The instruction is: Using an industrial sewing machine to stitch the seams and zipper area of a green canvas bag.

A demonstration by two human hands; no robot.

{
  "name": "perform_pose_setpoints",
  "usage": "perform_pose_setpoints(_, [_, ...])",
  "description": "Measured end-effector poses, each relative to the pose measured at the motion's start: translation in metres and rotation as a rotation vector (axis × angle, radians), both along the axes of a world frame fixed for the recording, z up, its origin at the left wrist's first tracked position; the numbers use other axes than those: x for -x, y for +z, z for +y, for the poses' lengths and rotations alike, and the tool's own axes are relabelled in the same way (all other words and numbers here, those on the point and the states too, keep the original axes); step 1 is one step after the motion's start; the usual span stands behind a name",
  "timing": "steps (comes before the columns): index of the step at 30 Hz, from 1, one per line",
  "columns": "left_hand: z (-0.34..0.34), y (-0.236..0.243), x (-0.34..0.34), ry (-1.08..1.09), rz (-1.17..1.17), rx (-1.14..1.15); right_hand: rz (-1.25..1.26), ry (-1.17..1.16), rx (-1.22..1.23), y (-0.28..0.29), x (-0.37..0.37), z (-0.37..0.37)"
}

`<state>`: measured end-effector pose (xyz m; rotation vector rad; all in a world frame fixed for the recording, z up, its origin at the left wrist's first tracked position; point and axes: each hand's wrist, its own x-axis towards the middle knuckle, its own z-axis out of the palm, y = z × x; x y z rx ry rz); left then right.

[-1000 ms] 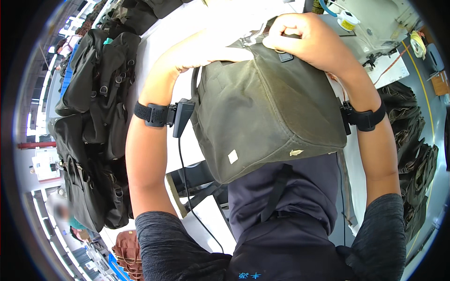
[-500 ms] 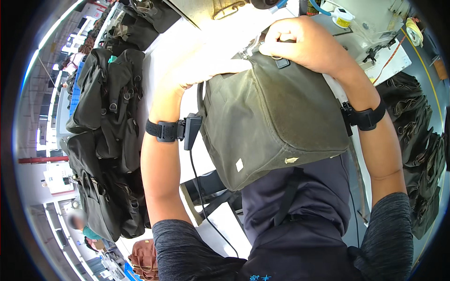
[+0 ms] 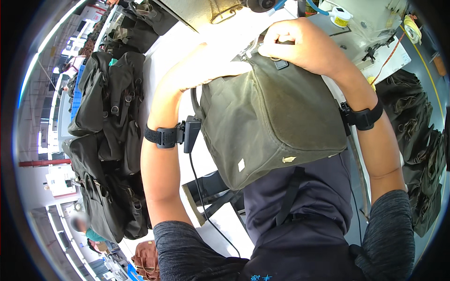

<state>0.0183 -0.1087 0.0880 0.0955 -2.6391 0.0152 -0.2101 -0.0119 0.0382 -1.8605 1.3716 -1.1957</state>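
A dark olive fabric bag lies tilted on the white worktop in front of me, its rounded bottom end toward my lap. Two small pale patches show near its lower edge. My right hand is closed on the bag's upper edge, fingers curled beside a metal ring with a dark tab. At the upper left edge, my left hand holds the bag, with a straight digit along its near side. Strong glare washes out its other fingers. Between the hands, a shiny metal part meets the bag's edge; its details are unclear.
A pale machine body with a lit underside stands beyond the bag. Dark bags are piled along the left; more dark fabric pieces lie at the right. A brown bag sits lower left. A person is far off left.
The bag's left side has shifted slightly left, and the lower edge has risen a little. Both hands keep almost the same places on it.
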Motion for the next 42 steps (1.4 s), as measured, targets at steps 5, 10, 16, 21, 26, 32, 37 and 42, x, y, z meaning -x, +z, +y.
perform_pose_setpoints(5, [-0.002,-0.003,0.0,-0.021,-0.019,-0.167,0.013,-0.012,-0.007,0.003,0.0,0.003])
perform_pose_setpoints(10, [0.001,-0.002,-0.002,0.06,-0.085,-0.177,0.091,0.002,-0.077,0.008,0.001,0.003])
perform_pose_setpoints(16, [-0.009,-0.01,-0.006,-0.077,-0.078,-0.095,0.01,-0.004,-0.086,0.007,-0.002,0.006])
perform_pose_setpoints(21, [-0.01,-0.013,-0.006,-0.034,-0.155,-0.198,0.016,-0.008,-0.089,0.008,-0.002,0.006])
perform_pose_setpoints(26, [-0.016,-0.02,-0.008,0.006,-0.22,-0.31,0.002,0.007,-0.079,0.007,-0.001,0.006])
perform_pose_setpoints(32, [-0.014,-0.019,-0.01,0.103,-0.288,-0.435,0.048,0.003,-0.068,0.011,0.0,0.007])
perform_pose_setpoints(37, [-0.01,-0.016,-0.009,0.152,-0.29,-0.494,0.148,-0.01,0.051,0.018,0.002,0.008])
perform_pose_setpoints(42, [-0.012,-0.005,-0.009,0.17,-0.323,-0.35,0.12,0.017,0.077,0.016,0.002,0.006])
